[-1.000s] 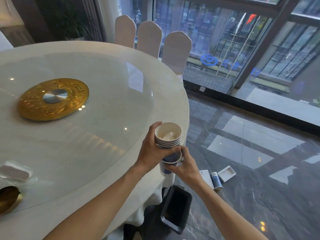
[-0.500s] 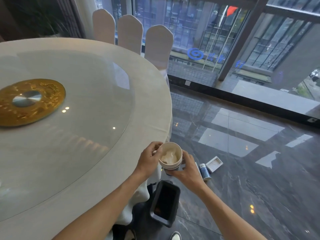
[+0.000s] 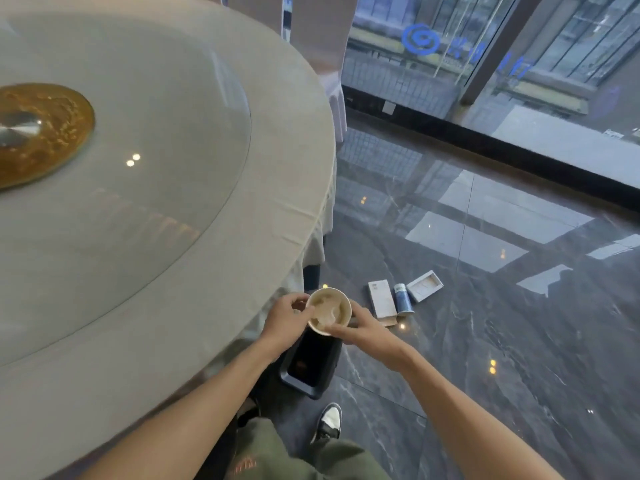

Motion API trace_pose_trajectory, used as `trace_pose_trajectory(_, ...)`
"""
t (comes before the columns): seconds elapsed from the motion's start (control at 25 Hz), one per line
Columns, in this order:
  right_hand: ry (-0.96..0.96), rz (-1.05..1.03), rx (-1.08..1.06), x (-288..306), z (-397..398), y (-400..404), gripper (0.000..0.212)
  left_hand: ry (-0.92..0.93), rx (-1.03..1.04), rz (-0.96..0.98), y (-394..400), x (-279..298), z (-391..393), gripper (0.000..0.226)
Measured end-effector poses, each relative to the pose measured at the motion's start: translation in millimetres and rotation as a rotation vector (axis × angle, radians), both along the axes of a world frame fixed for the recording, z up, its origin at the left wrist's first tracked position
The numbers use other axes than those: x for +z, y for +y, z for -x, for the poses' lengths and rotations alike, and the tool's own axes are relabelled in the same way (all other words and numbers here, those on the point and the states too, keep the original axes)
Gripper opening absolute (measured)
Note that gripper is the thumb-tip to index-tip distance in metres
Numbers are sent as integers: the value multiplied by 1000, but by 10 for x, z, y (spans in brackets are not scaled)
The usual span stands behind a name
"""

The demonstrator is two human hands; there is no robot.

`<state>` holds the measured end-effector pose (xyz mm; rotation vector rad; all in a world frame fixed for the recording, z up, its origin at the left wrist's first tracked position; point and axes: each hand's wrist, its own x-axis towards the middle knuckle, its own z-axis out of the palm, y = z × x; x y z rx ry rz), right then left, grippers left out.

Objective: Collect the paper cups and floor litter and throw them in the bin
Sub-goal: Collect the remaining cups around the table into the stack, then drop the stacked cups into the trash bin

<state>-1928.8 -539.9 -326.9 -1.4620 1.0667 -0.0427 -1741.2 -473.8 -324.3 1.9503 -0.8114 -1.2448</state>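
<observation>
Black bin [image 3: 304, 382], grey marbled floor [image 3: 502, 341], gold disc [image 3: 52, 133]

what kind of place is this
Probably a restaurant or hotel banquet room: a large round table with a cloth and glass turntable, cloth-covered chairs beside it, a polished marble floor and floor-to-ceiling windows.

we can read no words or numbers here. on the window glass [image 3: 485, 46] at one o'clock we see a blue swirl logo [image 3: 420, 39] with blue characters [image 3: 498, 57] beside it, too blurred to read. print on the floor litter [image 3: 403, 297] is too small to tell.
</observation>
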Motion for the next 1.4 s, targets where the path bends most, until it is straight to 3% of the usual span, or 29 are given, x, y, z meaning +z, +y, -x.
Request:
trace_pose_trajectory(0.12, 93, -89, -55, -347, 70, 42, 39, 53, 20, -76, 132, -320, 129, 19)
trace_pose_trajectory(0.28, 201, -143, -70, -849, 53, 91, 36, 112, 4, -181, 152, -871, 98, 23)
trace_pose_trajectory(0.6, 430, -91, -154, -2189, -64, 130, 25, 114, 35, -372, 214, -2316, 237, 27)
trace_pose_trajectory(0.84, 494, -66, 64, -3468, -79, 156, 28, 139, 197, -515, 396, -3510, 377, 21)
trace_pose_trajectory(1.04, 617, -79, 222, -4109, -61, 289, 42, 189, 181, -613, 512, -4080, 505, 24)
trace_pose_trajectory(1.2, 626, -103, 296, -4402, -106, 354, 40, 170, 192, -663, 596, -4328, 484, 41)
trace_pose_trajectory(1.4, 595, -167, 302, -4595, -195, 286, 41, 154, 134, -677, 479, -4365, 418, 14)
